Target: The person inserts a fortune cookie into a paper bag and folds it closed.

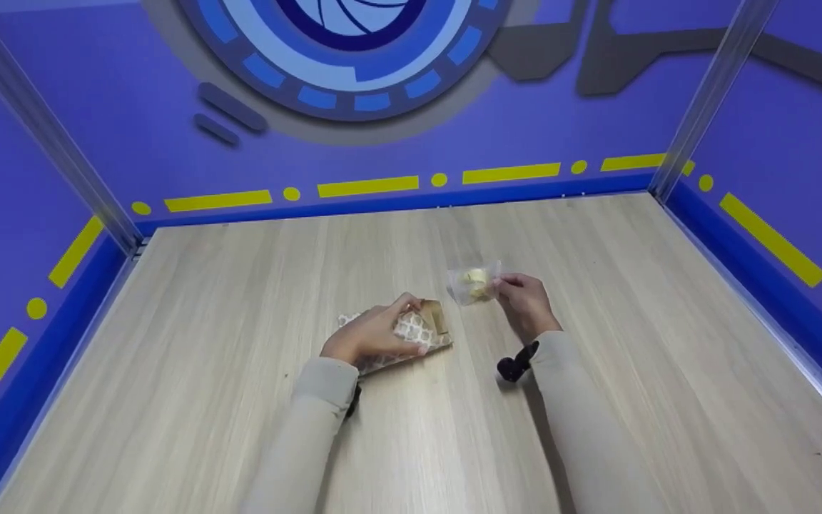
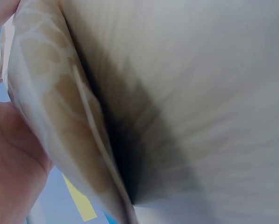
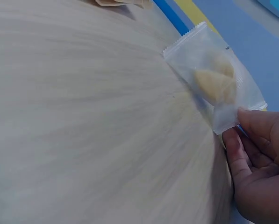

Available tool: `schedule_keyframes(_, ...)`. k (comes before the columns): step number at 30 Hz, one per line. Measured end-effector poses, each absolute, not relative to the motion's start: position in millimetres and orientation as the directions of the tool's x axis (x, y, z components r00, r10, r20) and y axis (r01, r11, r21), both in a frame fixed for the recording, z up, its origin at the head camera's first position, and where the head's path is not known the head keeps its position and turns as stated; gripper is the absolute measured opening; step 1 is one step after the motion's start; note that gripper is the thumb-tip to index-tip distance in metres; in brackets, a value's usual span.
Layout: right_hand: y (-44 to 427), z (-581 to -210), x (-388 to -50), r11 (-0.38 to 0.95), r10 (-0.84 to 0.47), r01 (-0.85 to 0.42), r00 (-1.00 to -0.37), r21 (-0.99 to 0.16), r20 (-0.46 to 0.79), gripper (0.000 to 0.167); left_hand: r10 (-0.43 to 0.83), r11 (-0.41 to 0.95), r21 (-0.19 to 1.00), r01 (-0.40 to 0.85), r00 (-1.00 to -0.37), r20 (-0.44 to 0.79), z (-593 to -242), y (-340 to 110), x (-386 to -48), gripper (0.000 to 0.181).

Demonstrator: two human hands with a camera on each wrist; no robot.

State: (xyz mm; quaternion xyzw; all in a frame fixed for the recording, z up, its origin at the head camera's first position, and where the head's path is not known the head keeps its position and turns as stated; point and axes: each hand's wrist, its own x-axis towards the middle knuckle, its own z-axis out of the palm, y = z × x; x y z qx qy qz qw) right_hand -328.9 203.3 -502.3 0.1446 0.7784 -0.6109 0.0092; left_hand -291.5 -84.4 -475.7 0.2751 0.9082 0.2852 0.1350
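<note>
- Purple-blue walls (image 1: pixel 97 86), yellow dashes (image 1: pixel 368 186), metal corner posts (image 1: pixel 707 96)
- Pale wood-grain table (image 1: pixel 204 343)
- Left hand (image 1: pixel 375 334) grips patterned bag (image 1: pixel 414 330), mid-table
- Right hand (image 1: pixel 527 303) pinches clear packet (image 1: pixel 475 283) by its edge, near bag, apart from it

Thin, see-through plastic there, the little packet (image 3: pixel 214 79) showing a soft sheen, its ends crimped and toothed. And the bag (image 1: pixel 416 328) looks like paper, matt at the mouth! Wood grain runs along the smooth, faintly glossy surface (image 1: pixel 204 321). Matt cloth on the sleeves (image 1: pixel 589 428); shiny bare metal, that corner post (image 1: pixel 707 93).
</note>
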Motion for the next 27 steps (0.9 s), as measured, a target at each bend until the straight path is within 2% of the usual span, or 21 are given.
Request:
schedule_keyframes(16,198.0,-505.1,-322.2,0.150,0.220,0.180,-0.965,-0.972,-0.145,0.024,0.571,0.690,0.585,0.426,-0.817,-0.079,-475.5,-86.4,-291.1,0.072)
schedule_keyframes(27,201.8,-499.8,-318.2,0.138,0.176,0.219,-0.965,-0.966,-0.194,0.030,0.572,0.693,0.579,0.429,-0.816,-0.080,-475.9,-84.7,-291.0,0.071)
